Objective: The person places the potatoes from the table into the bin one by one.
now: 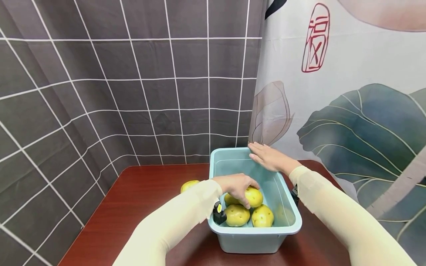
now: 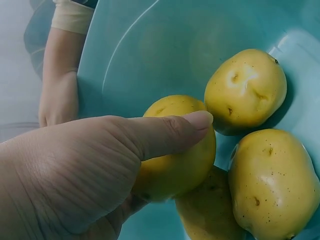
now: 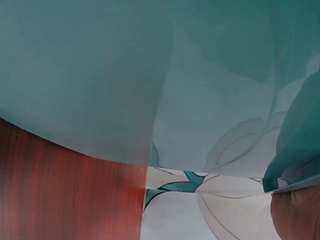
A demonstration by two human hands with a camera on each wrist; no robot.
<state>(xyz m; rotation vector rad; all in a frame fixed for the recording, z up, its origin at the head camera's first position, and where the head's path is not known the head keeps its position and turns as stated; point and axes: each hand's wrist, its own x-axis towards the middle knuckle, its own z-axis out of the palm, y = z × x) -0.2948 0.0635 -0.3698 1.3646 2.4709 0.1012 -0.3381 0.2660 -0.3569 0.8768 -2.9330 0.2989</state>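
My left hand reaches into a light blue plastic basin and holds a yellow potato. In the left wrist view the thumb lies across the top of this potato. Three more potatoes are in the basin: two at the near end, one potato left of another potato, and a third partly hidden by the left hand. My right hand rests on the basin's far right rim with its fingers extended. The right wrist view shows the basin's wall and a little of that hand.
One potato lies on the reddish-brown table left of the basin, partly covered by the left sleeve. Behind the table hang a dark grey checked curtain and a white cloth printed with leaves.
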